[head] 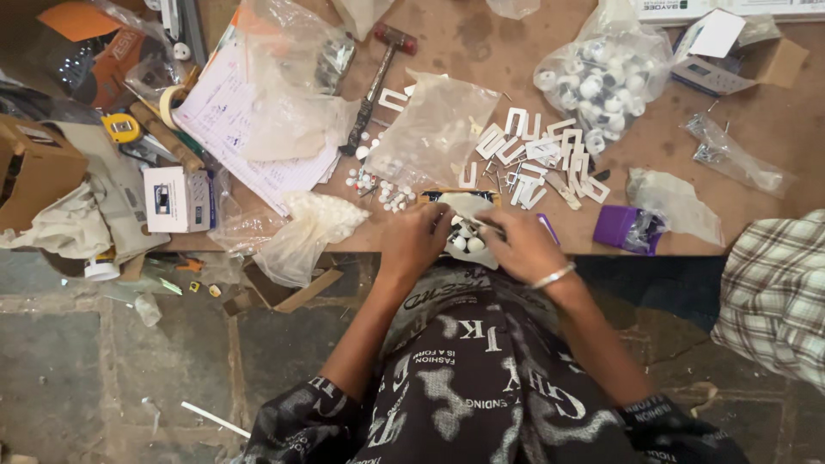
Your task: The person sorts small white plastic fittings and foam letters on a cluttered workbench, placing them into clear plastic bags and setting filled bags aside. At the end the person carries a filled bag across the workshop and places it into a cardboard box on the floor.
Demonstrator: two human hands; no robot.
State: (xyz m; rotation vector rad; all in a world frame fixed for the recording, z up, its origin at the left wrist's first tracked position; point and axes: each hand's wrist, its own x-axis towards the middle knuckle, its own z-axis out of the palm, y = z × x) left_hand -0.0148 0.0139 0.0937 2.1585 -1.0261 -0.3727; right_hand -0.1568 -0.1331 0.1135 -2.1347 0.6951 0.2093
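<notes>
My left hand [418,242] and my right hand [522,247] meet at the near edge of a brown wooden table [773,137]. Between them they hold a small clear plastic bag [467,225] with several small white round parts inside. My right wrist wears a silver bangle [553,276]. Just beyond the hands lie several loose white clips [537,155] and small white round pieces with nails [378,187]. What the fingers pinch inside the bag is hidden.
A hammer [378,82] lies at the back. A big clear bag of white round parts [601,82] sits at the right rear. Papers [249,120], a tape measure [122,128], boxes and a purple packet [623,228] crowd the table. Another person's checked sleeve [773,292] is at right.
</notes>
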